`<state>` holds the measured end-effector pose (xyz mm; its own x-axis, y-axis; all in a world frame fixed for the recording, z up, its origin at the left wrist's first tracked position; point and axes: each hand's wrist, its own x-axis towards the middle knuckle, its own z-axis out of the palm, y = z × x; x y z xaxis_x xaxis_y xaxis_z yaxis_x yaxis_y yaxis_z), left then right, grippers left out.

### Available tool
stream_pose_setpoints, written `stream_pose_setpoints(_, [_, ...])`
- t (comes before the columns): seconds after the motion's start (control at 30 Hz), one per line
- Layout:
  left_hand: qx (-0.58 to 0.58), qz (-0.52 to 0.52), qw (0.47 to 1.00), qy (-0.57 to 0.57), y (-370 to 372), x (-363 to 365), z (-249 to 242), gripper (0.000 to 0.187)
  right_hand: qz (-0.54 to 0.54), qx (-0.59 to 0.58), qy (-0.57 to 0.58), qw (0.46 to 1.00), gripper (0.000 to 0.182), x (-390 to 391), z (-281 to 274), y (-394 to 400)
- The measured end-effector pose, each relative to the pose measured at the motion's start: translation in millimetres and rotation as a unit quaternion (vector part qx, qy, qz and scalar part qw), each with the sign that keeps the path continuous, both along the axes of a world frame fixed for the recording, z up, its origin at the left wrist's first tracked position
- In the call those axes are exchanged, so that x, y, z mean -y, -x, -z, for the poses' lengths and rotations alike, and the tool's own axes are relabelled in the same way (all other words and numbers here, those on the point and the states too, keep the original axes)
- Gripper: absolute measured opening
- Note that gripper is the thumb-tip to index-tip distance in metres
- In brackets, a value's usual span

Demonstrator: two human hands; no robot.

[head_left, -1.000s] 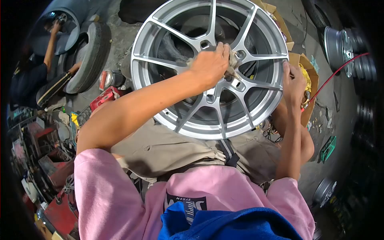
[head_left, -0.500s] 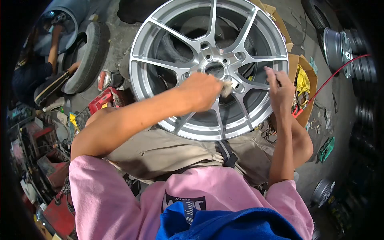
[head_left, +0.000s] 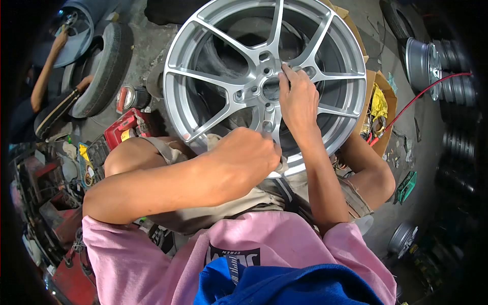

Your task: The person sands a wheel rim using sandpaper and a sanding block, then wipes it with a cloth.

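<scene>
A silver multi-spoke alloy wheel rim [head_left: 203,79] lies face up across my bent legs. My left hand [head_left: 246,160] is closed at the rim's near edge, knuckles up. A small pale rag [head_left: 282,165] pokes out past its fingers; most of it is hidden by the hand. Above the hub, my right hand [head_left: 301,96] reaches over the lower right spokes. Its fingertips rest beside the center bore [head_left: 271,90], with thumb and forefinger apart and nothing visible between them.
On the right stand a cardboard box [head_left: 390,101] holding a yellow bag [head_left: 378,104], a red hose [head_left: 424,91] and stacked wheels [head_left: 418,61]. At left are a tire [head_left: 119,66], a can [head_left: 136,96], a red toolbox [head_left: 124,127] and another person's arm [head_left: 46,76].
My left hand has moved from the hub down to the near edge with the rag. My right hand has shifted left onto the hub. The wheel has turned slightly clockwise.
</scene>
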<state>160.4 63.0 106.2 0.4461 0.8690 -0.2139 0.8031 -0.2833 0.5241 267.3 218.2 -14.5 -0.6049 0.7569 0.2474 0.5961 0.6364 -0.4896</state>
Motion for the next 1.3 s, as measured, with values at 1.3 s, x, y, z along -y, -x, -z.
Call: stream_pose_setpoints(1.3, [0.025,0.071,0.994,0.076,9,17,-20,0.029,-0.025,0.05,-0.072,0.996,0.011,-8,3,20])
